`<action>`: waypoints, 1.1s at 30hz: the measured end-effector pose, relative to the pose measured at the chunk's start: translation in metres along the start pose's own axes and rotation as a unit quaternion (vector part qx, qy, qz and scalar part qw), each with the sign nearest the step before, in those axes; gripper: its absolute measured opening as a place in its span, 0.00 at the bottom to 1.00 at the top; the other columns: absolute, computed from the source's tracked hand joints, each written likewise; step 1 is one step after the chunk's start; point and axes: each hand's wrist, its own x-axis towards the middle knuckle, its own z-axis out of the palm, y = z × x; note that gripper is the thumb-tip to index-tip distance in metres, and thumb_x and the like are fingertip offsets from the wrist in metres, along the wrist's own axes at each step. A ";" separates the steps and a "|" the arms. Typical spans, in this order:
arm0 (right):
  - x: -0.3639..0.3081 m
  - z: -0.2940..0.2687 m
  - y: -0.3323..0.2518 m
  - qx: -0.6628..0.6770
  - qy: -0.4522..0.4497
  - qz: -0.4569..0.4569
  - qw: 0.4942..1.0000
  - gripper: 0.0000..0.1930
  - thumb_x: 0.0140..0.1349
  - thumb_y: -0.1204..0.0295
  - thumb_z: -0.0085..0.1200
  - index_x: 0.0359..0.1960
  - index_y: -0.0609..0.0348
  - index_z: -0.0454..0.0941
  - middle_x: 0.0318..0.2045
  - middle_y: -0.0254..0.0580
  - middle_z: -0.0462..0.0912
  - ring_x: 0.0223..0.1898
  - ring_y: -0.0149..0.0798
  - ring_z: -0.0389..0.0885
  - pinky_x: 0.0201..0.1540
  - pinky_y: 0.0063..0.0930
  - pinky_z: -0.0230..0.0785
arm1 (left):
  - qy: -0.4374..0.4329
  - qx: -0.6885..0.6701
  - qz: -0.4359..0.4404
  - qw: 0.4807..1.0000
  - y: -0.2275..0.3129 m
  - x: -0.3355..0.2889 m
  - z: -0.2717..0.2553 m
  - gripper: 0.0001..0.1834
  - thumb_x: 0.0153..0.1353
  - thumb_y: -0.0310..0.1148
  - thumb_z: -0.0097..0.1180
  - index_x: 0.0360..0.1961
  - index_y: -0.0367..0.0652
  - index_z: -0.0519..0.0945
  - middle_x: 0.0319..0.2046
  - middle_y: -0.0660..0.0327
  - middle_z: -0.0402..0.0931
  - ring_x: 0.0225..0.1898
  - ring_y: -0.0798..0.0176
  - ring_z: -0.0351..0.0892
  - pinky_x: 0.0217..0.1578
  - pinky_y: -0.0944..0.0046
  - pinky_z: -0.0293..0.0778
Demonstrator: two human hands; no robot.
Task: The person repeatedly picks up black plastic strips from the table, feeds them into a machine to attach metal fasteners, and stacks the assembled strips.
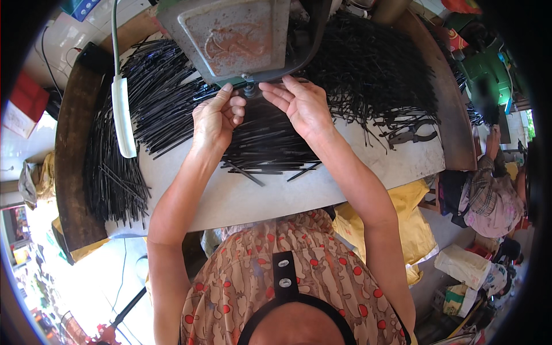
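Observation:
My left hand [217, 118] is curled, thumb and forefinger pinched together beside the small metal tool head [249, 89] under the machine. Whatever sits in that pinch is too dark and thin to make out. On the other side of the tool head is my right hand [305, 109], palm turned inward, fingers stretched toward it and thumb apart. Above both hands hangs the grey-green machine housing [238, 37], worn and rust-stained. Thin black rods [267, 144] lie in a heap right beneath my hands.
More black rods pile up left [167, 109] and right [374, 69] on the pale tabletop [241, 201]. Pliers [413, 133] lie at the right. A white lamp [123, 118] hangs at the left. Curved brown boards [80, 155] edge the table. Another person [489, 195] sits at a green machine [489, 75].

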 end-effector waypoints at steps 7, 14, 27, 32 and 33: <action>-0.001 0.003 0.001 0.014 -0.022 -0.003 1.000 0.10 0.59 0.76 0.44 0.36 0.76 0.67 0.33 0.59 0.76 0.36 0.52 0.78 0.40 0.40 0.75 | -0.005 0.002 0.016 1.000 -0.002 0.000 -0.006 0.09 0.57 0.34 0.52 0.31 0.38 0.74 0.22 0.60 0.76 0.20 0.71 0.71 0.20 0.74 0.63; -0.032 -0.032 -0.067 -0.356 -0.043 -0.003 0.933 0.20 0.56 0.69 0.52 0.43 0.75 0.67 0.30 0.52 0.78 0.24 0.39 0.80 0.24 0.23 0.74 | -0.071 0.043 -0.058 0.995 0.015 0.005 -0.014 0.09 0.57 0.34 0.52 0.31 0.38 0.74 0.22 0.62 0.75 0.20 0.72 0.71 0.20 0.76 0.64; -0.066 -0.109 -0.124 -0.897 -0.001 -0.212 0.388 0.05 0.49 0.74 0.53 0.30 0.58 0.74 0.34 0.38 0.74 0.32 0.43 0.76 0.32 0.33 0.69 | -0.074 0.106 -0.041 0.991 0.014 -0.012 -0.006 0.05 0.53 0.28 0.51 0.30 0.37 0.73 0.24 0.57 0.74 0.18 0.72 0.69 0.12 0.79 0.57; -0.059 -0.061 -0.102 -0.873 -0.025 -0.341 0.349 0.08 0.48 0.77 0.50 0.32 0.54 0.72 0.28 0.36 0.73 0.32 0.38 0.76 0.26 0.30 0.70 | -0.076 0.166 -0.017 0.983 0.010 -0.018 -0.002 0.04 0.52 0.25 0.52 0.30 0.38 0.74 0.19 0.58 0.75 0.13 0.75 0.67 0.09 0.80 0.55; -0.054 -0.050 -0.092 -0.848 -0.059 -0.397 0.347 0.09 0.47 0.76 0.51 0.32 0.53 0.72 0.27 0.35 0.73 0.31 0.36 0.76 0.24 0.28 0.70 | -0.072 0.175 -0.006 0.982 0.009 -0.019 -0.003 0.05 0.52 0.25 0.52 0.31 0.38 0.74 0.19 0.58 0.75 0.12 0.76 0.67 0.08 0.80 0.55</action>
